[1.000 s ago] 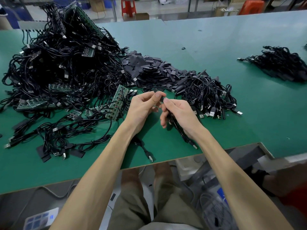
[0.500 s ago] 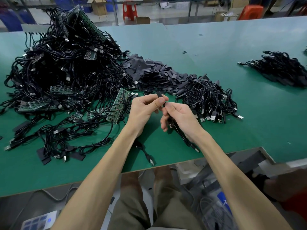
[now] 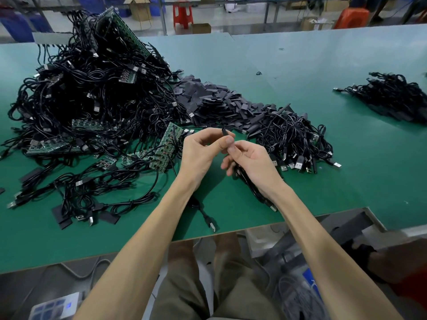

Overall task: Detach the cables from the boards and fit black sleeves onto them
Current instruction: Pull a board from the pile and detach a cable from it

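Head cam, looking down: my left hand pinches a black sleeve between thumb and forefinger, right up against my right hand, which pinches the cable end and curls round the rest. The sleeve pile sits just beyond my fingertips and the boards just left of them, all on the green table. Way past them there's a red stool and a cardboard box on the shop floor. Any print is too small to read.

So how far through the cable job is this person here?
Likely under halfway. Done, seemingly: a loose pile of detached cables right of the hands and a second pile at the far right. In hand: the left hand pinches a black sleeve while the right hand grips a cable. Left: a big tangle still plugged into green boards, plus a heap of unused sleeves.
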The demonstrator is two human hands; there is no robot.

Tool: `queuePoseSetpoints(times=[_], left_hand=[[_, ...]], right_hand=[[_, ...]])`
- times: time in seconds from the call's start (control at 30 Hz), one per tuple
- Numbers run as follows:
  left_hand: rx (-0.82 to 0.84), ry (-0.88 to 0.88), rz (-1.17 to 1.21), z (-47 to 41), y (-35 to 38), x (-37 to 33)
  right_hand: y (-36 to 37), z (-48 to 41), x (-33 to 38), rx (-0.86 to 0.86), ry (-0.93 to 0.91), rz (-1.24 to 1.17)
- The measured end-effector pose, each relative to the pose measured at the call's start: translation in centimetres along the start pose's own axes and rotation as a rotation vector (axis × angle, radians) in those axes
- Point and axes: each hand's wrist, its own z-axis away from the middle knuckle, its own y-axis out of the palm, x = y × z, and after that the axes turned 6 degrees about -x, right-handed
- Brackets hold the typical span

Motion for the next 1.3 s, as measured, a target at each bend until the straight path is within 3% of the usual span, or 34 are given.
queuePoseSetpoints(times=[0.87,1.3], left_hand=[[0.044,-0.072,-0.025,0.2,0.1,-0.1],[-0.139,-0.241,0.018,-0.2,-0.1,0.4]], right_hand=[[-0.1,0.5,0.6,0.013,0.064,-0.046],[0.2,0.3,0.8,0.048,0.068,0.110]])
